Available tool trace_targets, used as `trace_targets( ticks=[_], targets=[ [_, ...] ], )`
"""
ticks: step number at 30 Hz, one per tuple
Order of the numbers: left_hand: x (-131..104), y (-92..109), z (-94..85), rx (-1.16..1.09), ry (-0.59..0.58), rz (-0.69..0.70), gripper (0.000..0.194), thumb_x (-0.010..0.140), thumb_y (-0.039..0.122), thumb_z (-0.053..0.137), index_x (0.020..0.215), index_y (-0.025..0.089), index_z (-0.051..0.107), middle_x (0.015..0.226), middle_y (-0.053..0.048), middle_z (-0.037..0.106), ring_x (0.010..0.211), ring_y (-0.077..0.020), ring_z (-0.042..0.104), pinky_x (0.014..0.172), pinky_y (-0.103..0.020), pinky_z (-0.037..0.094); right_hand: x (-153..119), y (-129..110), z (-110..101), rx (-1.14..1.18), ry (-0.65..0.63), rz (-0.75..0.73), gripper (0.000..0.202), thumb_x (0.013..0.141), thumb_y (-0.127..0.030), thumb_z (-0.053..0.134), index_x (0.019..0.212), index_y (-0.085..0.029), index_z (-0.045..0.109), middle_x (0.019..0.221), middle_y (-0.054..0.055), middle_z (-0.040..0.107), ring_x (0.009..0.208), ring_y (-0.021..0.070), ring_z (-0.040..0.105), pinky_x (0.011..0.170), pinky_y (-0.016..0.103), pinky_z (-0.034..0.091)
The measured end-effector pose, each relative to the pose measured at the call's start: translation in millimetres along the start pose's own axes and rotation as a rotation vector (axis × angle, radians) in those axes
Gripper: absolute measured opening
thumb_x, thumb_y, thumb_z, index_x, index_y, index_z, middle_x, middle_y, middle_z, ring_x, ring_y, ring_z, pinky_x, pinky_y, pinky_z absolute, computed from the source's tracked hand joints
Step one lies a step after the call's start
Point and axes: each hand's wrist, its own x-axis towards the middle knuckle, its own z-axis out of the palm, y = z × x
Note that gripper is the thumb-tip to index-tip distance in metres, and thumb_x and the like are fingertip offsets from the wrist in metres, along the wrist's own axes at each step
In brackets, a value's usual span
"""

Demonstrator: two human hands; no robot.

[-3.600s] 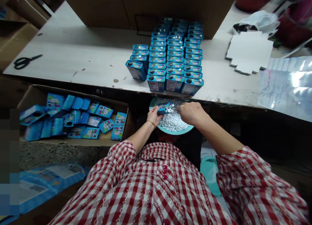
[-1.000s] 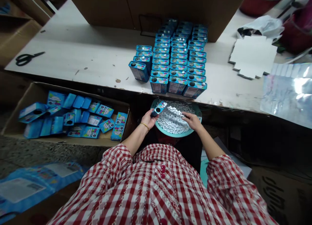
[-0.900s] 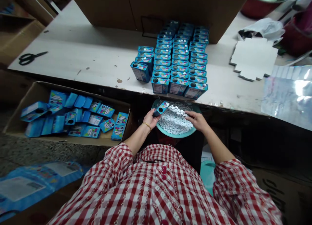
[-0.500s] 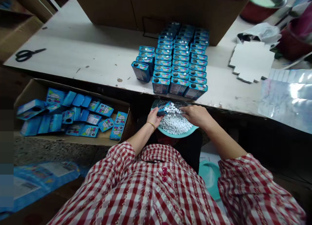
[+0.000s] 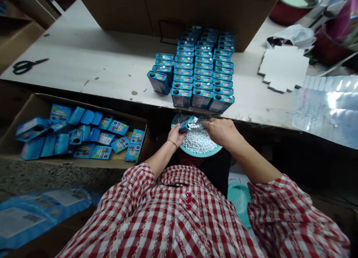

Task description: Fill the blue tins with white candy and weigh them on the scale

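My left hand (image 5: 175,134), a bracelet at its wrist, grips a small blue candy box (image 5: 184,128) tilted over a turquoise bowl (image 5: 214,152). White round candies (image 5: 199,141) fill much of this bowl. Some of the candies lie heaped at the box's upper end. Across the bowl, my right hand (image 5: 220,130) is closed, its fingertips beside those candies. Whatever it may hold is too small and blurred to name. Rows of upright blue candy boxes (image 5: 203,96) stand at the table edge just beyond the bowl, a few loose candies on their tops.
At the left, an open cardboard box (image 5: 117,163) contains many blue candy boxes. Black scissors (image 5: 26,66) lie on the white table (image 5: 112,60). A big cardboard carton (image 5: 179,8) stands behind the rows. White cut card (image 5: 285,66) and clear plastic sheeting (image 5: 327,101) are at the right.
The whole view has shifted slightly. Fewer candies lie heaped between the candy box and my right hand. My left hand still holds the box over the bowl.
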Motion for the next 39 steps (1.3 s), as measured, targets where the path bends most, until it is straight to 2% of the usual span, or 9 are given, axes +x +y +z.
trace_targets(
  ticks=[4, 11, 16, 18, 21, 24, 27, 33, 39],
  targets=[
    [-1, -2, -0.3, -0.003, -0.046, 0.006, 0.005, 0.083, 0.014, 0.057, 0.083, 0.018, 0.053, 0.072, 0.001, 0.059, 0.061, -0.0102, 0.056, 0.066, -0.028, 0.051, -12, 11, 14, 0.033, 0.002, 0.050, 0.037, 0.092, -0.035, 0.037, 0.123, -0.027, 0.055, 0.106, 0.010, 0.065, 0.086, 0.0197, 0.063, 0.062, 0.025, 0.040],
    [5, -9, 0.2, -0.045, -0.070, -0.122, 0.007, 0.081, 0.010, 0.057, 0.077, 0.015, 0.056, 0.072, -0.002, 0.060, 0.064, -0.0116, 0.059, 0.062, -0.025, 0.052, -25, 22, 35, 0.119, 0.088, 0.052, 0.038, 0.093, -0.037, 0.038, 0.126, -0.029, 0.053, 0.106, 0.006, 0.065, 0.089, 0.0178, 0.063, 0.059, 0.023, 0.038],
    [8, -1, -7.0, 0.004, -0.065, -0.105, 0.006, 0.081, 0.010, 0.054, 0.081, 0.016, 0.057, 0.071, -0.002, 0.061, 0.062, -0.0116, 0.059, 0.056, -0.022, 0.051, -33, 51, 87, 0.128, -0.003, 0.193, 0.037, 0.091, -0.037, 0.041, 0.125, -0.032, 0.055, 0.107, 0.005, 0.065, 0.088, 0.0192, 0.064, 0.061, 0.025, 0.041],
    [10, 2, -10.5, 0.043, -0.070, -0.021, 0.008, 0.081, 0.011, 0.054, 0.085, 0.017, 0.057, 0.071, -0.001, 0.061, 0.059, -0.0112, 0.058, 0.055, -0.023, 0.050, -23, 52, 120, 0.126, -0.084, 0.228, 0.036, 0.090, -0.033, 0.043, 0.123, -0.029, 0.057, 0.108, 0.007, 0.065, 0.087, 0.0202, 0.064, 0.063, 0.025, 0.043],
    [14, 5, -14.9, 0.063, -0.063, 0.034, 0.008, 0.082, 0.013, 0.055, 0.088, 0.018, 0.057, 0.073, -0.001, 0.061, 0.060, -0.0114, 0.058, 0.058, -0.025, 0.050, 7, 32, 161, 0.268, -0.140, 0.254, 0.037, 0.089, -0.029, 0.044, 0.125, -0.025, 0.056, 0.114, 0.009, 0.064, 0.096, 0.0216, 0.063, 0.072, 0.027, 0.045],
    [17, 7, -18.9, 0.043, -0.051, 0.014, 0.007, 0.082, 0.013, 0.054, 0.088, 0.017, 0.056, 0.075, -0.001, 0.061, 0.064, -0.0114, 0.059, 0.062, -0.026, 0.051, 40, 5, 185, 0.406, -0.124, 0.278, 0.039, 0.090, -0.030, 0.044, 0.128, -0.027, 0.054, 0.123, 0.006, 0.061, 0.108, 0.0216, 0.058, 0.084, 0.029, 0.045],
    [18, 11, -23.7, 0.024, -0.044, 0.007, 0.010, 0.080, 0.013, 0.057, 0.090, 0.018, 0.057, 0.079, -0.002, 0.062, 0.068, -0.0125, 0.059, 0.065, -0.027, 0.052, 56, -3, 198, 0.528, -0.080, 0.283, 0.039, 0.090, -0.031, 0.045, 0.128, -0.028, 0.054, 0.126, 0.004, 0.060, 0.112, 0.0200, 0.057, 0.090, 0.029, 0.044],
    [17, 18, -26.5, -0.024, -0.014, 0.017, 0.010, 0.080, 0.010, 0.055, 0.086, 0.017, 0.058, 0.077, -0.002, 0.062, 0.068, -0.0126, 0.060, 0.065, -0.026, 0.052, 35, 30, 198, 0.984, 0.115, 0.178, 0.037, 0.082, -0.024, 0.054, 0.118, -0.015, 0.061, 0.117, 0.009, 0.065, 0.107, 0.0186, 0.060, 0.093, 0.032, 0.045],
    [8, 6, -9.1, -0.038, -0.015, -0.003, 0.007, 0.082, 0.010, 0.055, 0.083, 0.017, 0.057, 0.075, -0.001, 0.061, 0.067, -0.0115, 0.059, 0.070, -0.029, 0.052, 6, 53, 133, 0.942, 0.217, 0.064, 0.036, 0.082, -0.029, 0.056, 0.115, -0.016, 0.063, 0.113, 0.008, 0.067, 0.104, 0.0193, 0.061, 0.092, 0.032, 0.045]
  ],
)
